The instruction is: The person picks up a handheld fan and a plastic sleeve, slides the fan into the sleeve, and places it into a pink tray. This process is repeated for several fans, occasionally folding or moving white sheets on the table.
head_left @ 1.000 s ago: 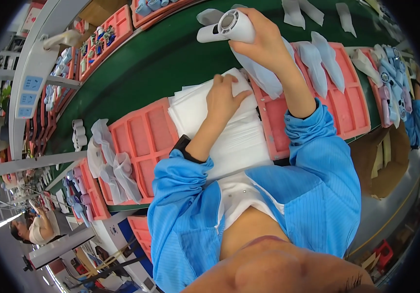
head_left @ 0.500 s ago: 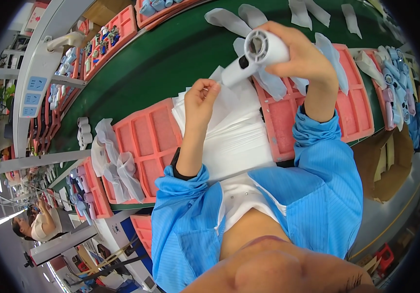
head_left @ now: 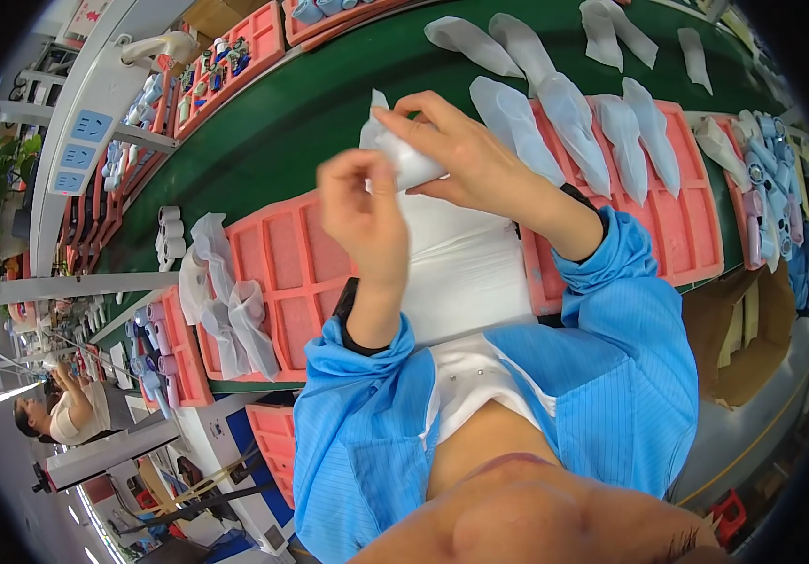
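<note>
My right hand (head_left: 466,155) is wrapped around a white hair-dryer-shaped device (head_left: 412,167), held over the far end of a stack of thin white sleeves (head_left: 470,273). A translucent white sleeve (head_left: 378,101) shows around the device and sticks up past its far side. Slightly blurred, my left hand (head_left: 364,211) is closed with fingers curled at the sleeve's left edge. Most of the device is hidden by the fingers and the sleeve. On the right, several sleeved devices (head_left: 569,127) lie across a pink compartment tray (head_left: 696,240).
Left of the stack is another pink tray (head_left: 301,244), with several sleeved devices (head_left: 221,291) at its left end. The green bench (head_left: 264,141) runs behind. Light-blue devices (head_left: 766,169) are heaped at far right. A cardboard box (head_left: 752,329) stands below. Another person (head_left: 76,414) sits at far left.
The device has moved left and down, from uncovered in my right hand to partly inside the sleeve. My left hand has shifted left beside it, and both hands are now close together.
</note>
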`<action>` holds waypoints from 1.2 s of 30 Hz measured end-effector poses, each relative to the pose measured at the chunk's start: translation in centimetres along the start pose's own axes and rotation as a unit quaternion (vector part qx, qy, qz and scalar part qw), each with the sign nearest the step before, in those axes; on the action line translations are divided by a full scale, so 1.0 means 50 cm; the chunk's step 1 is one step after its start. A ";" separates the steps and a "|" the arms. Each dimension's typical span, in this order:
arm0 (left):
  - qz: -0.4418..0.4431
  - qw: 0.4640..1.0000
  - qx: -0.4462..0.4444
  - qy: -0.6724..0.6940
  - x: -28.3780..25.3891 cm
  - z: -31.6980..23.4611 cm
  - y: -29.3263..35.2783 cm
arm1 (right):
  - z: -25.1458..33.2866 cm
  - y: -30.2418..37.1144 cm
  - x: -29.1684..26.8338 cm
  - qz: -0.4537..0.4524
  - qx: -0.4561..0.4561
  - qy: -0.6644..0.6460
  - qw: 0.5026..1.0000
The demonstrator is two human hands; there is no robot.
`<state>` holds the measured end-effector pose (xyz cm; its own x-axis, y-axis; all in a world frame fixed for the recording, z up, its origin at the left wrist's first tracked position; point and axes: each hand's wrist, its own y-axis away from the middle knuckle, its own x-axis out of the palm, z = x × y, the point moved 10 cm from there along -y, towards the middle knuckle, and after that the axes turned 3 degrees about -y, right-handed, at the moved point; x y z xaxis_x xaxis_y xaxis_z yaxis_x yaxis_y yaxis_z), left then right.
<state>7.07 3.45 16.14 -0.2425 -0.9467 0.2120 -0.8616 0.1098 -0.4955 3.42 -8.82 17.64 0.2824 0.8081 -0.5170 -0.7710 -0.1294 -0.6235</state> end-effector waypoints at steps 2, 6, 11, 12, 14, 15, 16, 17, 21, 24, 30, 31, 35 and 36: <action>0.074 0.942 0.211 -0.251 0.059 -0.075 0.033 | 0.000 -0.001 -0.017 -0.030 -0.011 0.015 0.999; 0.102 0.876 0.301 -0.363 0.100 -0.086 0.063 | -0.013 0.003 -0.042 -0.107 -0.038 0.086 0.990; 0.075 0.936 0.108 -0.325 0.074 -0.038 0.027 | -0.055 0.012 -0.022 -0.112 0.068 0.016 0.991; 0.070 0.936 0.109 -0.328 0.065 -0.037 0.025 | -0.057 0.014 -0.003 -0.077 0.091 -0.067 0.991; 0.067 0.923 0.138 -0.353 0.039 -0.036 0.019 | -0.056 0.015 0.035 -0.004 0.136 -0.230 0.964; 0.069 0.917 0.153 -0.363 0.032 -0.036 0.012 | -0.059 0.011 0.031 -0.002 0.135 -0.229 0.964; 0.067 0.917 0.154 -0.363 0.019 -0.037 0.001 | -0.048 0.003 0.020 -0.002 0.092 -0.199 0.976; 0.104 0.961 0.090 -0.240 0.002 -0.022 -0.012 | -0.033 -0.002 0.012 0.000 0.049 -0.170 0.984; 0.111 0.993 -0.029 0.018 -0.028 0.011 -0.020 | -0.059 0.012 0.080 0.123 0.086 -0.183 0.972; -0.002 1.000 -0.013 0.015 -0.061 0.015 -0.016 | -0.094 0.029 0.076 0.118 0.120 -0.090 0.982; -0.112 0.954 0.152 -0.235 -0.050 -0.063 0.014 | -0.010 0.010 0.023 -0.051 0.032 0.160 0.985; -0.131 0.947 0.157 -0.247 -0.056 -0.063 0.016 | -0.003 0.012 0.032 -0.039 0.015 0.147 0.988; -0.093 0.884 0.279 -0.364 -0.015 -0.094 0.034 | -0.021 0.021 0.026 -0.049 0.044 0.191 0.979; -0.080 0.887 0.269 -0.367 -0.016 -0.093 0.029 | -0.027 0.021 0.021 -0.045 0.059 0.201 0.977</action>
<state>3.94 5.79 19.17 0.3902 -0.9005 -0.1919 -0.4727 -0.0170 -0.8811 3.69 -8.89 15.63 0.5360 0.5185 -0.6663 -0.7863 0.0191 -0.6176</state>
